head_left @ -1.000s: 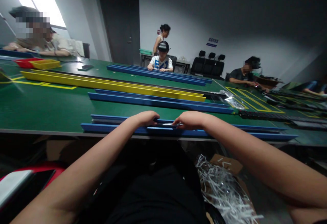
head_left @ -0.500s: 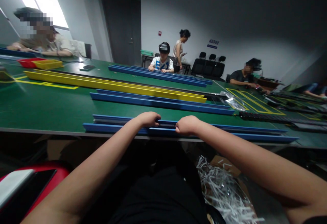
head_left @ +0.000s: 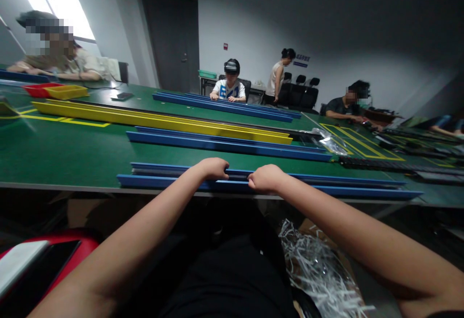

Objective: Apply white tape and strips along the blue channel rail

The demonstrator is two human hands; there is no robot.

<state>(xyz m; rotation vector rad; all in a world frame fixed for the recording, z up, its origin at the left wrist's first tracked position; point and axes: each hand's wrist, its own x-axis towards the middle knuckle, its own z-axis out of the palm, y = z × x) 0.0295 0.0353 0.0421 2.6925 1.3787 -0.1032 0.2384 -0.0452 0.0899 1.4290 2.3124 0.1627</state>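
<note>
Along the near edge of the green table lies a pair of long blue rails [head_left: 232, 186], parallel, with a dark gap between them. Over their middle, my left hand [head_left: 214, 168] is closed, fingers curled down toward the gap. My right hand [head_left: 266, 178] faces it a short way to the right, also closed, thumb and fingers pinched together. Whatever either hand pinches is hidden or too small to name. Just beyond my hands is another long blue rail [head_left: 224, 146], and behind that a yellow rail [head_left: 163, 118].
Red [head_left: 39, 90] and yellow trays [head_left: 67, 92] sit far left near a phone [head_left: 122, 96]. Clear plastic wrap [head_left: 331, 143] lies at the right. Below the table are shredded paper [head_left: 319, 269] and a red seat [head_left: 72, 245]. Several people work around the table.
Both my hands stay in almost the same place and pose over the blue rails. In the background, the standing person has walked to the right.
</note>
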